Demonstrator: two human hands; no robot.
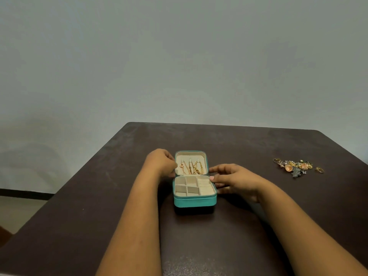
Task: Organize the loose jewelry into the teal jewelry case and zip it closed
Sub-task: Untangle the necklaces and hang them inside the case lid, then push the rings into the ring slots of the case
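Observation:
The teal jewelry case (194,202) lies open in the middle of the dark table, its lid (190,163) tilted back. Gold chains (192,167) hang inside the lid. The cream compartments in the base look empty. My left hand (162,162) rests against the lid's left edge, fingers curled on it. Against the case's right side my right hand (233,179) has its fingers spread, touching the base and the hinge area. A pile of loose jewelry (297,167), gold and copper pieces with a dark beaded one, lies far right on the table.
The dark brown table (99,206) ends at a far edge near the plain grey wall. Its left edge drops to a floor at the lower left. A small gold ring (320,169) sits just right of the pile.

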